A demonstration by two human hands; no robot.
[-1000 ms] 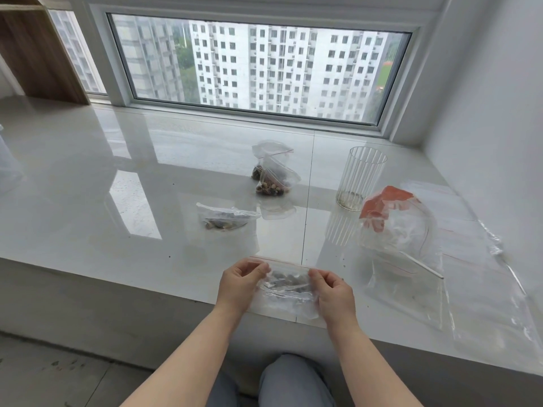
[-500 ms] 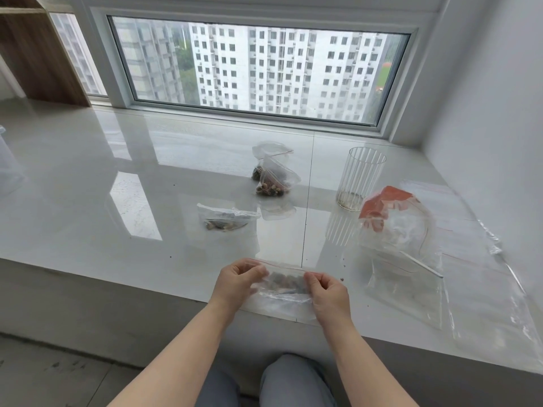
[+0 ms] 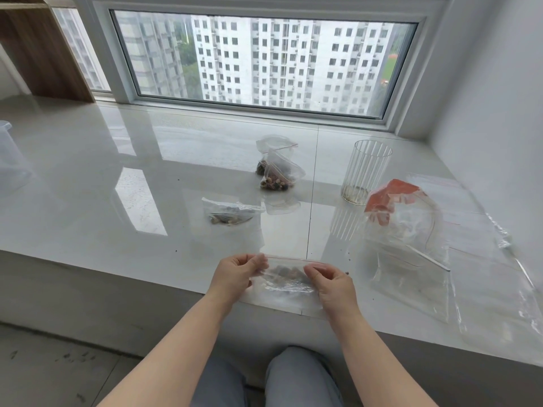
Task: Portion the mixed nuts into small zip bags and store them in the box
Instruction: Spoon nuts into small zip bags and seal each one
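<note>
Right at the front edge of a glossy white stone ledge (image 3: 88, 201), a small zip bag (image 3: 283, 282) with a red seal line is held by both hands. Its left top corner is pinched by the left hand (image 3: 238, 276), and its right part is pinched by the right hand (image 3: 332, 284), fingers curled onto the plastic. A dark clump of mixed nuts (image 3: 286, 271) is seen inside, between the two hands.

Further back on the ledge, a flat filled bag (image 3: 230, 214) is laid near the middle, and two more filled bags (image 3: 277, 168) are propped together behind it, touching. A ribbed clear glass (image 3: 365, 171) is stood upright to the right of them, with a little residue at its bottom. Just beside the glass, a large crumpled bag with an orange-red patch (image 3: 402, 218) is slumped, and wide clear plastic sheets (image 3: 484, 274) are spread toward the right wall. A translucent plastic container (image 3: 11, 160) is cut off at the left edge; what it is cannot be told.

The ledge is split by a thin tile seam and mirrors the window light. A wide window (image 3: 264, 60) is set behind it, with white apartment towers outside. A wooden panel (image 3: 38, 48) is seen at upper left, a plain white wall at right, grey floor below, and knees in light jeans (image 3: 264, 380) at the bottom.
</note>
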